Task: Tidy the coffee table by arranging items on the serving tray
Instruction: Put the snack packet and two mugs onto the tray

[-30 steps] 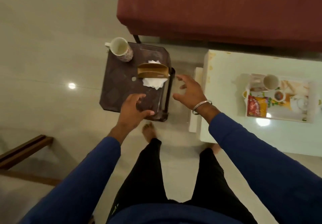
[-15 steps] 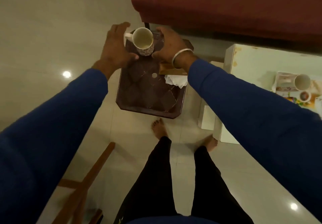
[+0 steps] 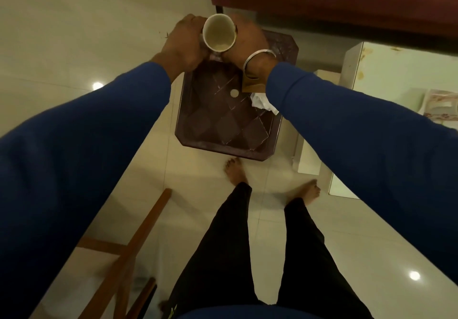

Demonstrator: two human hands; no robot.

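Upper centre of frame: dark brown stool (image 3: 230, 125) on the pale tiled floor, a wooden napkin holder (image 3: 252, 86) with white tissue at its right edge. Above its far end, left hand (image 3: 184, 43) and right hand (image 3: 249, 37) clasp the empty white mug (image 3: 219, 33) from either side, fingers wrapped round it. Corner of the floral serving tray (image 3: 440, 105) at the right frame edge, well apart.

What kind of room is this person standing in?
Most likely a living room at home. There's a dark red sofa, a small brown side table with a mug held in both hands, and a white coffee table on a shiny tiled floor.
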